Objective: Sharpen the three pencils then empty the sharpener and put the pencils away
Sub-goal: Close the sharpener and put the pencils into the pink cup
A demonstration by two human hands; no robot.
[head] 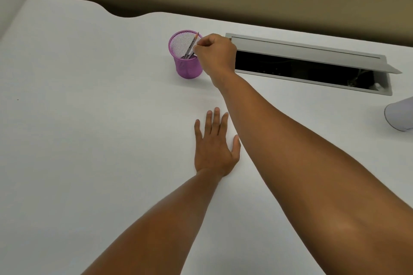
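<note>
Now, cup: I see the purple mesh cup (186, 63) upright on the white desk (89, 118).
Pencils: the pencils (191, 48) lean inside the cup, tips up.
Right hand: my right hand (215, 54) sits at the cup's rim, fingers curled; whether they pinch a pencil, I cannot tell.
Left hand: my left hand (214, 148) lies flat, fingers spread, well nearer me than the cup.
Hatch: an open cable hatch (308, 65) lies right of the cup.

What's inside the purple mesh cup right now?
Pencils stand tilted inside the purple mesh cup, points up. The right hand covers its right rim, so an exact count is unclear.
</note>
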